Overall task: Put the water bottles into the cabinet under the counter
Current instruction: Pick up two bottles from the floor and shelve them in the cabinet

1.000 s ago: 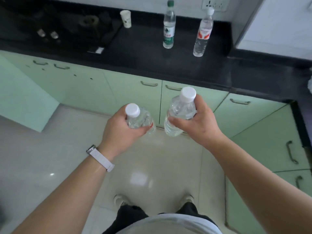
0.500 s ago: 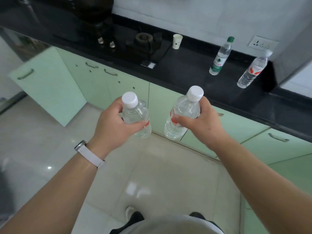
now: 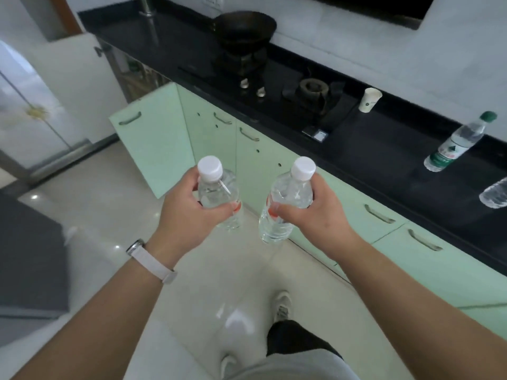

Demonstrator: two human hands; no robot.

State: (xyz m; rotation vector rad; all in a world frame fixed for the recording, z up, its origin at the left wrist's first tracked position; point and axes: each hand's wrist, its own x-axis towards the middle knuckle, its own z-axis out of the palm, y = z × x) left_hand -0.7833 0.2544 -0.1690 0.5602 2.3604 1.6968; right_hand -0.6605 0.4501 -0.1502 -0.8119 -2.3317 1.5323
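Cabinet door (image 3: pixel 153 138), flat, mint-green and fitted with a metal bar handle, stands swung open at ten o'clock from the hands, under the left end of the black stone counter (image 3: pixel 365 149).

Just right of it, the left hand (image 3: pixel 189 212), with a white watch strap (image 3: pixel 153 266) on its wrist, grips a clear plastic water bottle with a white screw cap (image 3: pixel 219 193). The fingers are curled round the bottle's shoulder and the thumb lies across its front. This bottle is upright in the air over the glossy pale floor tiles (image 3: pixel 123 215).

At twelve o'clock, far up on the counter, a black round wok (image 3: pixel 244 28) sits on a burner.

The right hand (image 3: pixel 310 212) holds a second clear white-capped bottle with a red label (image 3: pixel 285 198) the same way, fingers wrapped behind and thumb pressed on the front. The two bottles are near each other but apart, in front of closed doors.

Towards two o'clock on the counter stand a white paper cup (image 3: pixel 369 100) and a green-capped clear bottle with a green label (image 3: pixel 455 144). At three o'clock another clear bottle (image 3: pixel 496 196) is cut off by the frame edge.
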